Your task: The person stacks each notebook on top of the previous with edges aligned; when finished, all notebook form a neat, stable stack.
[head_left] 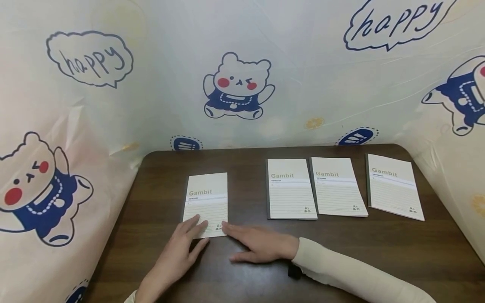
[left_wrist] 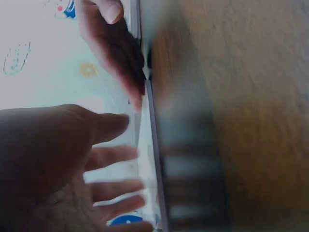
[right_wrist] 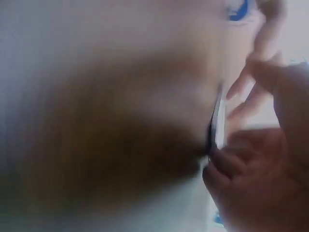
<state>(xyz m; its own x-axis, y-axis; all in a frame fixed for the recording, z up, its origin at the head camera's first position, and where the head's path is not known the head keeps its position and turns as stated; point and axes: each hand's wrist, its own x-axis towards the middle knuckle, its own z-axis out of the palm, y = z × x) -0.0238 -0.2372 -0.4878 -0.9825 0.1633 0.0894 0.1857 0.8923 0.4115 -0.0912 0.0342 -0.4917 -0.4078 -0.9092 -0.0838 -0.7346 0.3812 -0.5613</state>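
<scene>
1. Apparently, three books sit laid out on the table's right, untouched.
2. One book lies left, seemingly mid-adjustment.
3. My left hand, fingers spread, rests on it; my right hand, fingers straight, touches its edge.

In the head view, the left hand covers the lower left corner of the notebook left of centre, and I can't read the tiny print below its title! The right sleeve is chopped by the bottom edge, the bear at far right sliced by the frame. Left wrist view: I've got a blurred table at right. Right wrist view: mostly smear!
</scene>
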